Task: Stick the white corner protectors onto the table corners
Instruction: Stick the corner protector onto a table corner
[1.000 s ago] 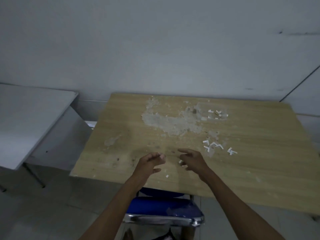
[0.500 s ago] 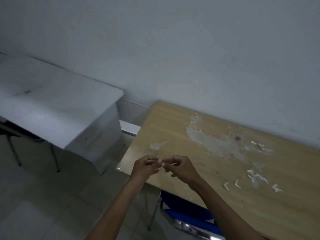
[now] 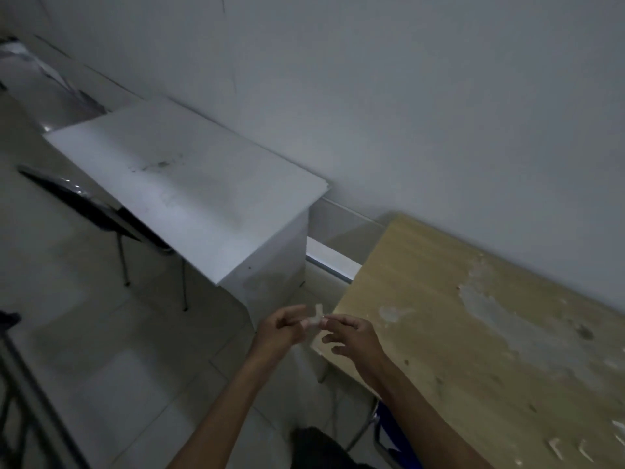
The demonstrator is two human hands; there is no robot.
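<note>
Both hands meet just off the near left corner of the wooden desk (image 3: 473, 333). The left hand (image 3: 275, 330) and right hand (image 3: 351, 336) pinch one white corner protector (image 3: 313, 320) between curled fingers. That corner appears bare, so sticking remains; spare protectors (image 3: 568, 448) lie far right.

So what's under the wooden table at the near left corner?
Under the wooden table, a thin metal leg below the corner and part of a blue chair show. The tabletop and the right hand hide everything further in.
</note>
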